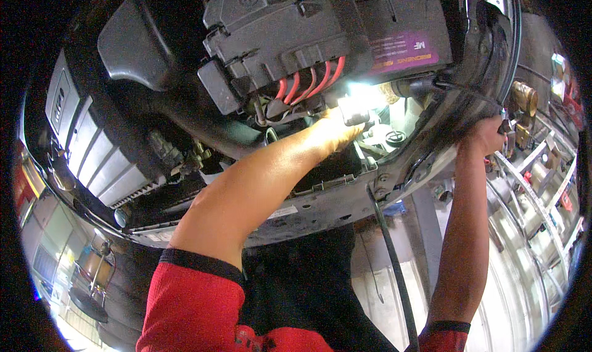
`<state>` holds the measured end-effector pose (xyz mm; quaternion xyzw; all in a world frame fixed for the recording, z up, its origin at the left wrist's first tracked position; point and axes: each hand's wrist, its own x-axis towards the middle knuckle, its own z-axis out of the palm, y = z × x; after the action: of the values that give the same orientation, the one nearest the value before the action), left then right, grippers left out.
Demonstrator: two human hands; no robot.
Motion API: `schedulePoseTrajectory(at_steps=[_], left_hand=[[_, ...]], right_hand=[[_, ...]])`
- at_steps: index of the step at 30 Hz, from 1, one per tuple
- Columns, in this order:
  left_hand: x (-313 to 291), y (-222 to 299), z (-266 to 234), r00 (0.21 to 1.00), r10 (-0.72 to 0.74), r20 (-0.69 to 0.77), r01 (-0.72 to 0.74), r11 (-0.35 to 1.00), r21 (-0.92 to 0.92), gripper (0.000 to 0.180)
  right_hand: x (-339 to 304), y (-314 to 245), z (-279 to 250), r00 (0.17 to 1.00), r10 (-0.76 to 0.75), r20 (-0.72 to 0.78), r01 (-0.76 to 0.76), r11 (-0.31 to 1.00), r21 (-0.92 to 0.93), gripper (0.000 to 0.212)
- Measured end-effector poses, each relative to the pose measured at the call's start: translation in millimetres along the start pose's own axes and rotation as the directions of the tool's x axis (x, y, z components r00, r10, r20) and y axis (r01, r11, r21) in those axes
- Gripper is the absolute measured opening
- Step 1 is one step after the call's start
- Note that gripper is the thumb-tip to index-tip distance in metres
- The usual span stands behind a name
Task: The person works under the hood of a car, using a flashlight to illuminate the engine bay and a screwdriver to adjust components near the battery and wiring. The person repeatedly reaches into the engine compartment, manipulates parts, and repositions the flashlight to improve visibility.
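Observation:
My left forearm reaches into a car's engine bay, and my left hand [346, 128] is low between the black fuse box [271, 37] and the front body panel. Strong glare from a work light [364, 99] washes over that hand; its fingers are hidden. Several red cables [311, 83] run out below the fuse box, just above my wrist. My right hand [489, 136] is at the outer side of the car's front corner, by the dark headlamp area [487, 43]. Its fingers look curled, with a small dark thing at them that I cannot make out.
A car battery [404, 34] with a purple label sits behind the work light. A grey engine cover [92, 148] lies to the left. A dark hose [391, 259] hangs down in front of the car. Metal racks [536, 167] with assorted parts stand at the right.

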<state>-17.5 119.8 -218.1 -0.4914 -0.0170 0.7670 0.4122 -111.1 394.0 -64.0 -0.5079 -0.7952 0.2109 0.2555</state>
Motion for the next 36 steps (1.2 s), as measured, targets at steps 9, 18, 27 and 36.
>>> schedulePoseTrajectory(at_steps=[9,18,27,36], left_hand=[[-53,-19,10,0.862,0.333,0.383,0.038,-0.795,0.606,0.023],[-167,-9,41,0.825,-0.262,0.501,-0.232,-0.965,-0.123,0.013],[-149,-16,55,0.98,-0.148,0.131,-0.175,-0.958,0.225,0.042],[-149,-9,43,0.973,-0.194,0.123,-0.229,-0.866,0.444,0.033]], right_hand=[[4,0,1,1.0,0.014,0.004,-0.014,1.0,0.019,0.063],[-4,-1,-1,0.999,0.024,0.046,-0.034,0.974,0.223,0.041],[-8,-5,-9,0.999,0.008,0.053,-0.013,0.995,0.096,0.051],[-11,-10,-9,1.0,-0.007,0.025,0.005,0.996,0.085,0.052]])
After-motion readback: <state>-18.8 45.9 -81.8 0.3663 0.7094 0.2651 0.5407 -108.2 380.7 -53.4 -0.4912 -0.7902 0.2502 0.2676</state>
